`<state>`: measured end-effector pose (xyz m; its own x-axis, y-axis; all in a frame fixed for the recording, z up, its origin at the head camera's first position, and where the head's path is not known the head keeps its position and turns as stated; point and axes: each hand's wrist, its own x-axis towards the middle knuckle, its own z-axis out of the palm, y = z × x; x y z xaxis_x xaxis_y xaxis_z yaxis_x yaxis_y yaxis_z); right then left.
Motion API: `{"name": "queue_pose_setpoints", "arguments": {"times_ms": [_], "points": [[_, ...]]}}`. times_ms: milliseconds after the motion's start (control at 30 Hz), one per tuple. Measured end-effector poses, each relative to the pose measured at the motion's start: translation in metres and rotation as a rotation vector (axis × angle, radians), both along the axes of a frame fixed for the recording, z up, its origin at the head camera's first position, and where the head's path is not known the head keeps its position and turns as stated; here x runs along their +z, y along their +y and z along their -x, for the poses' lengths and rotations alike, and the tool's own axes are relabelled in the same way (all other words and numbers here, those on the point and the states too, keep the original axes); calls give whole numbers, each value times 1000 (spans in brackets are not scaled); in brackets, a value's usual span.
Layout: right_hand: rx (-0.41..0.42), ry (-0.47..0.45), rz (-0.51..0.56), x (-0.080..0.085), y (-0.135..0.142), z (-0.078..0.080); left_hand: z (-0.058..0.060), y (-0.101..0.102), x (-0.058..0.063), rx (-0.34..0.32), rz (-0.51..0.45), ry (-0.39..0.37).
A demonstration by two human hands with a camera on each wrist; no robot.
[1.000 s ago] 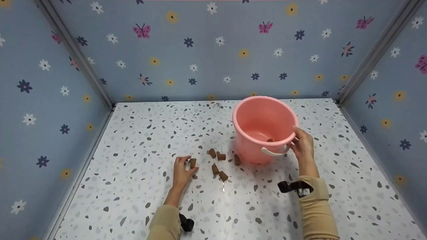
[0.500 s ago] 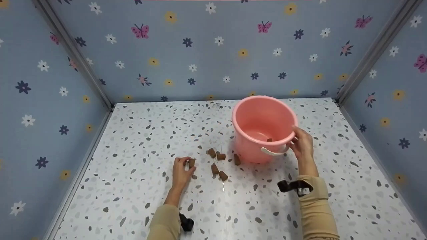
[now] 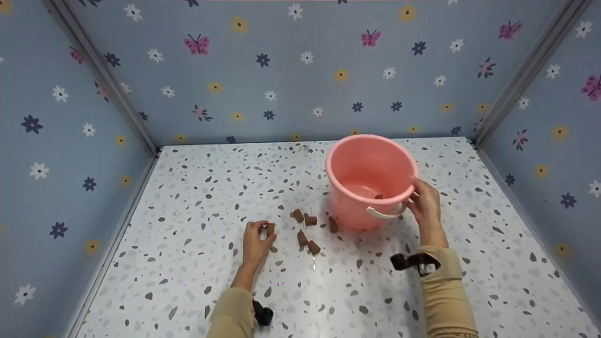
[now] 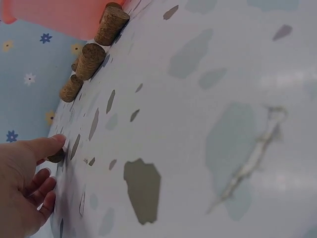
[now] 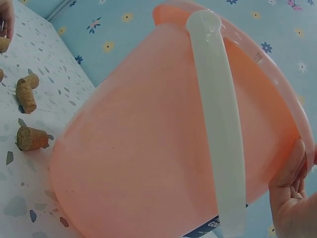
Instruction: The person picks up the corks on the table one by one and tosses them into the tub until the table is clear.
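Note:
In the head view my left hand (image 3: 256, 241) pinches a brown cork (image 3: 271, 229) between thumb and fingers, down at the tabletop. The left wrist view shows only part of that cork (image 4: 57, 156), behind the thumb. My right hand (image 3: 425, 202) grips the rim of a pink bucket (image 3: 357, 213) on its right side. The bucket has a white handle (image 3: 382, 214) hanging at the front. Inside it, a bit of a cork (image 3: 379, 197) shows above the near rim. Several corks lie loose between my left hand and the bucket, among them one cork (image 3: 314, 247) nearest me.
Another cork (image 3: 333, 224) lies close against the bucket's left base. The speckled white tabletop (image 3: 197, 197) is bordered by blue flowered panels (image 3: 300, 70) at the back and on both sides. Black wrist cameras (image 3: 413, 263) are strapped over tan sleeves.
The left thumb and fingers have drawn in around the cork. My right hand and the bucket keep their place; the head view has shifted very slightly.

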<state>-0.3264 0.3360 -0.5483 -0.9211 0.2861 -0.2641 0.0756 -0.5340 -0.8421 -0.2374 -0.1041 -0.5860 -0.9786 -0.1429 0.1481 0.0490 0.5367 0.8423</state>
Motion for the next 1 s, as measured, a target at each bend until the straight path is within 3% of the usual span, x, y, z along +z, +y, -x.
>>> {"name": "queue_pose_setpoints", "arguments": {"times_ms": [100,167,267,367,433,533,633,700,867,1000], "points": [[1,6,-23,-18,8,11,0,0,2,4,7,9],[-6,3,-32,-19,9,11,0,1,3,4,16,15],[-23,-3,-2,10,-7,-6,0,3,7,2,15,34],[-45,-17,10,49,-31,-29,0,5,11,-2,16,59],[-46,-2,21,64,-40,-39,1,6,14,-2,14,72],[-48,-2,22,78,-49,-49,2,8,16,2,12,92],[-59,-33,5,80,-49,-50,3,11,19,-1,-7,119],[-45,-22,13,63,-39,-39,4,13,22,-7,-21,137],[-17,-30,-46,2,-4,-2,6,18,31,-19,-59,176],[-7,-13,-34,-17,8,8,9,23,41,-34,-71,210]]}}
